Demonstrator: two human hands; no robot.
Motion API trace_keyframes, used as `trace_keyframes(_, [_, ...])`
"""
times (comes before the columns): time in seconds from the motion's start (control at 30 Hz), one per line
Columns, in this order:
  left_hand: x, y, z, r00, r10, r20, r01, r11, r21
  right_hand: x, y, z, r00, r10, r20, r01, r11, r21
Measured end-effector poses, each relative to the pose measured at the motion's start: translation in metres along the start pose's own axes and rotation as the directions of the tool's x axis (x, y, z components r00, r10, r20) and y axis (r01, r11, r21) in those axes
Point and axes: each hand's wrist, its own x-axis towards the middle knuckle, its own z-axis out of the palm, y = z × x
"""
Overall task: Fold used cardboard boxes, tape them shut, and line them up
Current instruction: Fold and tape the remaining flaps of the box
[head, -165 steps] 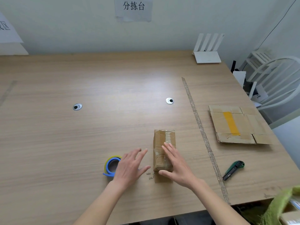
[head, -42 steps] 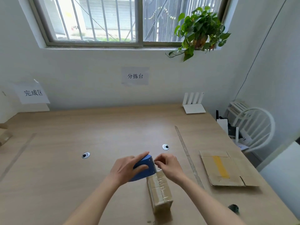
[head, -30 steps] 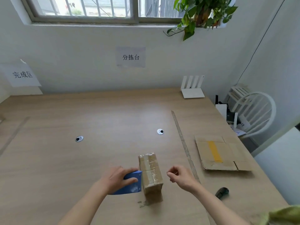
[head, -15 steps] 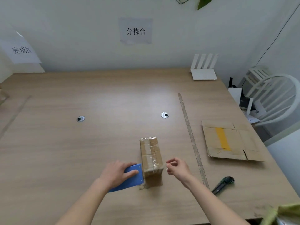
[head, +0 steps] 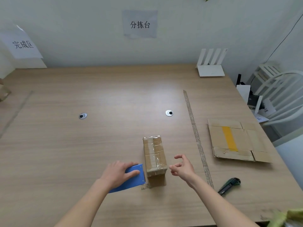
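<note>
Cardboard box (head: 155, 154), folded and shiny with clear tape along its top, stands near the table's (head: 82, 153) front edge. Left hand (head: 118, 173) grips the blue tape dispenser (head: 131, 178) at its near end; right hand (head: 182, 166) hovers loosely curled, empty. The flattened box (head: 236, 141) at right looks untouched; lining up remains.

Single head-worn wide-angle view, looking forward and down across the wooden table (head: 82, 153) to the back wall (head: 82, 30); both forearms close in foreground.
</note>
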Motion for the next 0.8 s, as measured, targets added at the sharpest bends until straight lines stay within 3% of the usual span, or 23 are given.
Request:
trace_keyframes(0.3, [0.011, -0.006, 0.009, 1.000, -0.014, 0.016, 0.014, 1.000, -0.018, 0.009, 0.008, 0.009, 0.999, 0.025, -0.029, -0.027, 0.995, -0.092])
trace_keyframes(0.67, [0.014, -0.007, 0.013, 0.999, -0.034, 0.016, 0.035, 0.996, -0.079, 0.019, 0.010, 0.022, 0.988, 0.150, -0.039, -0.152, 0.985, -0.081])
trace_keyframes(0.8, [0.014, -0.008, 0.013, 0.999, -0.033, 0.016, 0.034, 0.996, -0.085, 0.017, 0.009, 0.015, 0.991, 0.059, -0.122, -0.099, 0.930, -0.355])
